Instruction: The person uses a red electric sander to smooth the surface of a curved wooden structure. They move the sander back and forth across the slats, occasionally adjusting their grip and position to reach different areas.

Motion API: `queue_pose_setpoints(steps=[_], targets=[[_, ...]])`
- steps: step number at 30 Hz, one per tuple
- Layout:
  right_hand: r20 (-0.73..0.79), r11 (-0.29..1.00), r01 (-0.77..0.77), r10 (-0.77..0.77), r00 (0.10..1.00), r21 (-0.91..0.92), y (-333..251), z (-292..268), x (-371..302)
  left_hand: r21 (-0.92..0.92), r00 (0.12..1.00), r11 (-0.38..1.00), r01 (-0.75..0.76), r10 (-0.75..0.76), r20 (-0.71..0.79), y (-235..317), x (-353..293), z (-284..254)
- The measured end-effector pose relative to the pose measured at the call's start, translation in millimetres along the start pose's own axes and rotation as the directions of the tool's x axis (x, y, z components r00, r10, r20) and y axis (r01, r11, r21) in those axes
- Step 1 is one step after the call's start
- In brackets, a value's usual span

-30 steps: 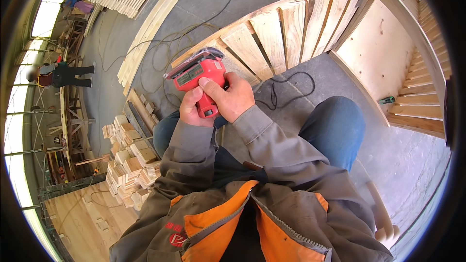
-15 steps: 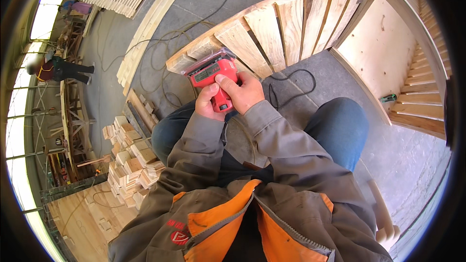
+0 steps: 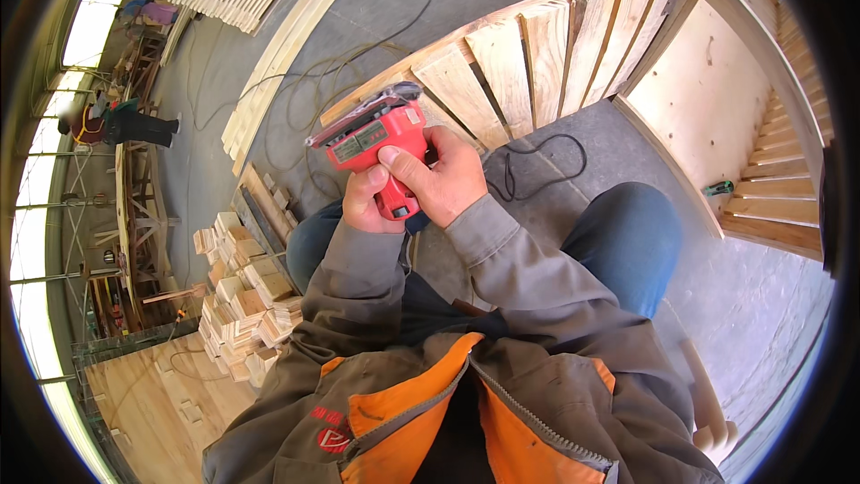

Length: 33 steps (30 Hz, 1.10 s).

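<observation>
Both of my hands are closed round a red electric sander with a dark, flat pad at its far end. My left hand grips the left side of the handle. My right hand wraps the right side, its thumb lying on top of the red body. Beyond the tool stretches a slatted wooden panel with a curved outer rail. The sander's pad overlaps the panel's near left end from my viewpoint; whether they touch I cannot tell.
A wooden frame with a board stands at the right, a green-handled tool lying in it. Stacked wood blocks are on the left. Cords cross the floor. Another person stands far left.
The sander has shifted slightly left and toward me, and turned so that its pad shows more. Both hands have moved with it, still gripping.
</observation>
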State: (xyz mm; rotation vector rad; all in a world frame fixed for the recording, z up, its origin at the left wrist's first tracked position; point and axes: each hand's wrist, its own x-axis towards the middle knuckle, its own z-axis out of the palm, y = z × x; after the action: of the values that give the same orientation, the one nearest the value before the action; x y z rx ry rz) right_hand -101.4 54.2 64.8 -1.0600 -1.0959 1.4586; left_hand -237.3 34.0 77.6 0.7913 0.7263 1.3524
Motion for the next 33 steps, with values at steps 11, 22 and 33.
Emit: queue_pose_setpoints(steps=[11, 22, 33], targets=[[-0.069, 0.991, -0.127, 0.129, 0.989, 0.041, 29.2, -17.8, 7.5, 0.046, 0.993, 0.997, 0.058, -0.053, -0.102, -41.6, 9.2, -25.6], [-0.073, 0.954, -0.293, 0.288, 0.955, -0.064, 92.8, -23.7, 13.2, -0.060, 0.906, 0.930, 0.361, -0.366, -0.214, -82.1, 4.3, -61.8], [-0.039, 1.000, -0.011, 0.011, 0.999, 0.005, 20.7, -4.9, -0.2, 0.027, 0.999, 0.999, 0.037, -0.036, -0.024, -25.4, -2.2, -32.7]])
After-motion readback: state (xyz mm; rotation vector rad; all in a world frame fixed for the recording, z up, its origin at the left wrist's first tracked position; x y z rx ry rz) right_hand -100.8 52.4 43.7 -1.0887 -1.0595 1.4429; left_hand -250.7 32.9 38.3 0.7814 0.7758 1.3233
